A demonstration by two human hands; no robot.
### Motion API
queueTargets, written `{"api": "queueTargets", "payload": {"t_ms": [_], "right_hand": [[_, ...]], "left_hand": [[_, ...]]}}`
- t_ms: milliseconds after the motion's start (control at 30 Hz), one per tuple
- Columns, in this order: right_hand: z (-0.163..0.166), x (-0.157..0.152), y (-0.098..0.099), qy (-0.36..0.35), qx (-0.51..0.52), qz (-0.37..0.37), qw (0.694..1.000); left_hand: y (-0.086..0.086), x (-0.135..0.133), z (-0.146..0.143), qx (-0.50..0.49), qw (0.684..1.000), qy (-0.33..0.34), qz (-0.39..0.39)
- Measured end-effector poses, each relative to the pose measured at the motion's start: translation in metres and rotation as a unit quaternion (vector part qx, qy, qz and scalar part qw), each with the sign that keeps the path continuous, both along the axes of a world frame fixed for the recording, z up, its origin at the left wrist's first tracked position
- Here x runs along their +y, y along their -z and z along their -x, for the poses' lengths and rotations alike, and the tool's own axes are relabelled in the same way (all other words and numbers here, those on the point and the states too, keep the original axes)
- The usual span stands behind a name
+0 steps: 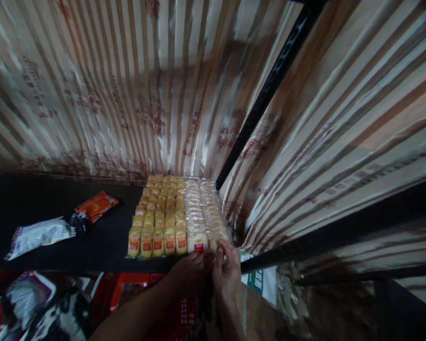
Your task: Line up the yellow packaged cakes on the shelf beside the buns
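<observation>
Rows of small wrapped cakes stand packed on a black shelf [102, 241]. The yellow wrapped cakes [158, 240] have red labels and fill several rows on the left. Two rows to the right are pale, in clear wrappers; a pale wrapped cake [198, 241] with a red label fronts the first. At the front of the last row, my right hand [227, 267] has its fingers closed on another pale wrapped cake [217, 235]. My left hand [191, 271] lies just beside it, its fingers curled near the shelf edge; what they hold is hidden.
On the shelf's left lie an orange snack bag [97, 206] and a white-blue bag [40, 236]. A black metal post [266, 102] rises behind the cakes. Striped plastic sheeting [128, 94] hangs behind. Below are red packages [128, 289] and a patterned bag [62, 315].
</observation>
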State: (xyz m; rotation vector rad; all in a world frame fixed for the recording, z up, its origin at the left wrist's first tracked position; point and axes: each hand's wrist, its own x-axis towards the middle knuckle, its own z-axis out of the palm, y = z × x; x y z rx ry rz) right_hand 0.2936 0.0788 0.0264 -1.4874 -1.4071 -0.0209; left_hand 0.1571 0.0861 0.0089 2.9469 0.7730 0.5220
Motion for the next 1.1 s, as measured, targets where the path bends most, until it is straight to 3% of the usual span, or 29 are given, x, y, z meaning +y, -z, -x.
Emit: {"api": "queueTargets", "payload": {"t_ms": [167, 333, 500, 833, 1100], "right_hand": [[-0.009, -0.018, 0.032, 0.008, -0.066, 0.043, 0.997], [-0.007, -0.019, 0.036, 0.005, -0.076, 0.081, 0.994], [-0.002, -0.026, 0.037, 0.029, -0.09, 0.099, 0.991], [-0.004, -0.027, 0.042, 0.043, -0.123, 0.112, 0.985], [0.0, -0.036, 0.04, 0.024, -0.131, 0.148, 0.98]], "left_hand": [[0.009, -0.002, 0.003, -0.016, 0.999, -0.003, -0.042], [0.018, -0.013, 0.015, -0.036, 0.991, -0.076, -0.108], [0.026, -0.025, 0.025, -0.044, 0.982, -0.154, -0.102], [0.036, -0.022, 0.015, -0.038, 0.98, -0.16, -0.109], [0.037, -0.023, -0.009, -0.023, 0.99, -0.134, -0.029]]}}
